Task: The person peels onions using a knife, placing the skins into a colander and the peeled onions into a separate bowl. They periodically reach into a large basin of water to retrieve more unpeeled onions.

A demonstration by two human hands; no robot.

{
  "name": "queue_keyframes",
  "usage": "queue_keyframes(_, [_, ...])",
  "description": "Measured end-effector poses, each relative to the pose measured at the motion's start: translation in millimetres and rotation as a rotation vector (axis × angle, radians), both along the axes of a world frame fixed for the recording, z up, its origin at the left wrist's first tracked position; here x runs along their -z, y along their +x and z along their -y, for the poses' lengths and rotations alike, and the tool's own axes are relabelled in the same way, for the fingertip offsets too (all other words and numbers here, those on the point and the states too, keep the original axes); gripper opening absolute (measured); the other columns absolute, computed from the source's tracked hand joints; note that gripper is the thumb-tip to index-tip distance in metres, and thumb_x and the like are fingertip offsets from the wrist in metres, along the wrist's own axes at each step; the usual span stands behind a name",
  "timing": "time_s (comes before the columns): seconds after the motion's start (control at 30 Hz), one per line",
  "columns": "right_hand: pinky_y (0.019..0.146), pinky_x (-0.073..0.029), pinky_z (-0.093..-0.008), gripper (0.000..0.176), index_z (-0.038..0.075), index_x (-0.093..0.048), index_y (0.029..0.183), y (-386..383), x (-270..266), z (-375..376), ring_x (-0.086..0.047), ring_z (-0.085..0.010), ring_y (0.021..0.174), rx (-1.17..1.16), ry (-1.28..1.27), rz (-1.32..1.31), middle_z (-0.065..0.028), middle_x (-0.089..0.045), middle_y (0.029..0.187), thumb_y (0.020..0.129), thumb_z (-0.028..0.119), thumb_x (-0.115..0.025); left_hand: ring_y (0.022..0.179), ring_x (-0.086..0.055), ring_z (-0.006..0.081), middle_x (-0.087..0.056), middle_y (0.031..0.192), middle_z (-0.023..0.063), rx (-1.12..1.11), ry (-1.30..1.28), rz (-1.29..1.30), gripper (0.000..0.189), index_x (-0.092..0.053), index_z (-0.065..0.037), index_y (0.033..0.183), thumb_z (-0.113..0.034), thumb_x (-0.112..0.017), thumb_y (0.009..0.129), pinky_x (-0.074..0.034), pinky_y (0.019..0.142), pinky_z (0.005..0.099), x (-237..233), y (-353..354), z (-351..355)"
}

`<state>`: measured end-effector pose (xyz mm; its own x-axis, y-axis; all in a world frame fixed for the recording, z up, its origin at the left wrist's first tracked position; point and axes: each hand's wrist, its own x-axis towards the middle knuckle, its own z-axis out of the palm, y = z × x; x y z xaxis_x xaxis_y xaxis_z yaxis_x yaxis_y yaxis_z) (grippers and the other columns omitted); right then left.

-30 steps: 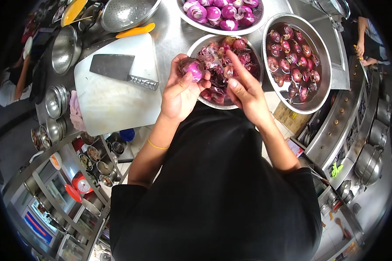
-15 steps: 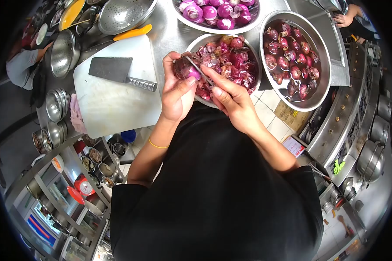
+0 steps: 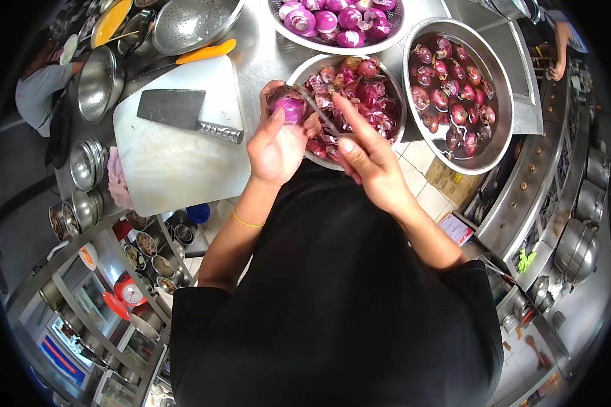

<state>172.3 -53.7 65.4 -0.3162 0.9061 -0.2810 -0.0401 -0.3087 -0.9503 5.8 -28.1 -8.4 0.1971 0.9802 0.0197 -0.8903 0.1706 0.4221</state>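
Note:
My left hand [image 3: 276, 146] is closed around a partly peeled red onion [image 3: 291, 108], its purple flesh showing on the near side. A small knife [image 3: 317, 110] is gripped in my right hand [image 3: 375, 159], with the index finger raised apart from the blade. The blade points up and left toward the onion. Beneath both hands sits a metal bowl [image 3: 401, 125] filled with onion skins [image 3: 366, 95]. Just right of it, a larger basin [image 3: 479, 166] holds unpeeled onions [image 3: 459, 112] in dark water. Peeled onions [image 3: 351, 37] lie in a colander [image 3: 402, 30] at the top.
On the left, a cleaver [image 3: 173, 107] rests on a white cutting board [image 3: 183, 163], with a yellow-handled tool [image 3: 207, 52] behind it. Metal colanders [image 3: 100, 85] stand beyond. One person [image 3: 41, 95] is at far left; another person's arm [image 3: 561, 51] shows at upper right.
My right hand and the knife have drawn slightly right and down from the onion, and the index finger has lifted. More purple flesh shows. The person at upper right has moved an arm.

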Motion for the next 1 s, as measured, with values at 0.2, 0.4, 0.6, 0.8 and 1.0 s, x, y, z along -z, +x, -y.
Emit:
queue_keyframes(0.2, [0.059,-0.037,-0.0222,0.053,0.01,-0.032,0.145,-6.8,12.5,-4.5,-0.039,-0.0078,0.063,-0.034,-0.102,0.05,0.0007,-0.048,0.076,0.094,0.009,-0.05,0.109,-0.049,0.0252,-0.051,0.119,0.0127,-0.135,-0.009,-0.177,0.046,-0.035,-0.011,0.13,-0.02,-0.053,0.088,-0.041,0.085,0.0366,-7.0,10.7,-0.2])
queue_keyframes(0.4, [0.06,-0.035,-0.0207,0.05,0.009,-0.037,0.142,-0.3,9.5,-7.5,-0.037,-0.0067,0.063,-0.082,-0.079,0.054,0.0028,-0.046,0.072,0.094,0.007,-0.049,0.102,-0.049,0.0176,-0.047,0.117,0.0086,-0.059,-0.013,-0.259,0.047,-0.034,-0.012,0.125,-0.022,-0.055,0.084,-0.041,0.075,0.0304,-9.1,2.4,1.0])
queue_keyframes(0.6, [0.06,-0.035,-0.0196,0.05,0.009,-0.036,0.143,-1.2,6.8,-6.7,-0.036,-0.0061,0.064,-0.102,-0.051,0.025,0.0035,-0.046,0.075,0.095,0.009,-0.05,0.103,-0.048,0.0183,-0.046,0.121,0.0105,-0.011,-0.027,-0.239,0.049,-0.032,-0.011,0.125,-0.022,-0.055,0.084,-0.042,0.08,0.0323,-12.1,1.5,2.1])
queue_keyframes(0.8, [0.049,-0.032,-0.0175,0.049,0.012,-0.036,0.144,-7.1,11.5,-7.9,-0.038,-0.0038,0.059,-0.022,-0.226,-0.239,0.0051,-0.044,0.071,0.096,0.015,-0.05,0.119,-0.042,0.027,-0.039,0.13,0.0186,-0.281,0.202,-0.597,0.057,-0.029,-0.008,0.128,-0.022,-0.057,0.08,-0.035,0.1,0.0416,-11.7,14.4,3.2])
queue_keyframes(1.0, [0.042,-0.027,-0.0188,0.047,0.012,-0.037,0.143,-8.0,8.8,-14.5,-0.033,-0.0033,0.048,-0.022,-0.256,-0.324,0.0053,-0.039,0.06,0.098,0.02,-0.048,0.114,-0.039,0.028,-0.034,0.127,0.0226,-0.454,0.593,-1.003,0.051,-0.03,-0.006,0.122,-0.02,-0.057,0.08,-0.032,0.099,0.0409,-10.9,6.1,-6.3])
